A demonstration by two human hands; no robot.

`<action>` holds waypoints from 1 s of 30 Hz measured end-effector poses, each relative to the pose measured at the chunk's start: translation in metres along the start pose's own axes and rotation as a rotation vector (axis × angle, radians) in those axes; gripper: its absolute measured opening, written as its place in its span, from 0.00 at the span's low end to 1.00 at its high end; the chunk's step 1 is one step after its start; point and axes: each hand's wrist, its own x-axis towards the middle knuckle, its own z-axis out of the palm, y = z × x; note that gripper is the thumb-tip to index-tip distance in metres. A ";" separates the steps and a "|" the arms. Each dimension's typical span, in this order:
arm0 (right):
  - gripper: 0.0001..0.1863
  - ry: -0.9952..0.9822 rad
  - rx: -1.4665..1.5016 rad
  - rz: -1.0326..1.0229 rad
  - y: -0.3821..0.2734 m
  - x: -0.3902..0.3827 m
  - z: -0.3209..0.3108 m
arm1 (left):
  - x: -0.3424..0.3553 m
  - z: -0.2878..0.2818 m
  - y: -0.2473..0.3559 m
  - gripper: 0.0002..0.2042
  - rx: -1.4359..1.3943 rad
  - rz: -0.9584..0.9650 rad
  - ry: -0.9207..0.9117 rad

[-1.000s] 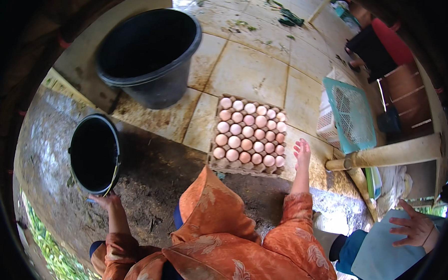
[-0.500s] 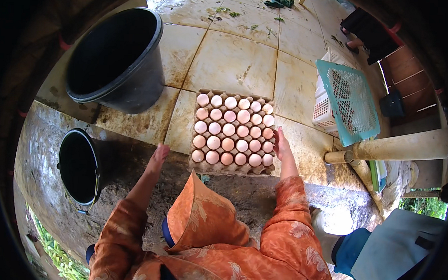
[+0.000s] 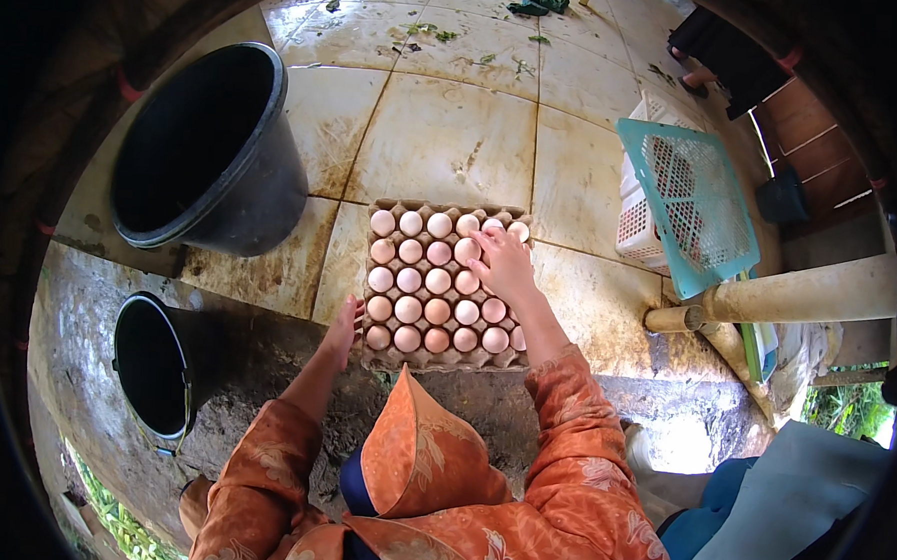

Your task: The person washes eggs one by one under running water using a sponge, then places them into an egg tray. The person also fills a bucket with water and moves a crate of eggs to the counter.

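Note:
A grey-brown cardboard egg tray (image 3: 444, 358) lies on the tiles in front of me, its rows filled with pale pink and tan eggs (image 3: 438, 282). My right hand (image 3: 505, 268) reaches over the tray's right side and hides several eggs there. Its thumb and fingers are spread at either side of a pinkish egg (image 3: 467, 250) that sits in its cup; a firm grip does not show. Beside the tray's left edge is my left hand (image 3: 344, 329), fingers stretched out and holding nothing. Whether it touches the cardboard is unclear.
Left of the tray stand a large black tub (image 3: 272, 187) and a smaller dark bucket (image 3: 180, 353) with a wire handle. A turquoise lattice lid (image 3: 694, 206) leans on a white crate (image 3: 639, 220) at right, near a thick pole (image 3: 808, 294). A person's foot (image 3: 694, 84) shows far right.
My right hand has gone from the tray's right edge to over the eggs. The left hand has come closer to the tray's left edge. The whole view has shifted slightly.

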 end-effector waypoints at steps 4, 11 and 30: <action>0.27 -0.122 -0.125 -0.001 -0.003 0.011 0.004 | -0.001 -0.006 -0.008 0.31 0.010 0.012 0.013; 0.29 0.012 0.116 0.021 0.018 0.003 0.003 | -0.006 -0.011 -0.014 0.32 0.007 0.021 0.011; 0.34 -0.070 1.575 0.968 0.091 -0.081 0.054 | 0.047 0.024 0.018 0.36 -0.036 -0.168 0.022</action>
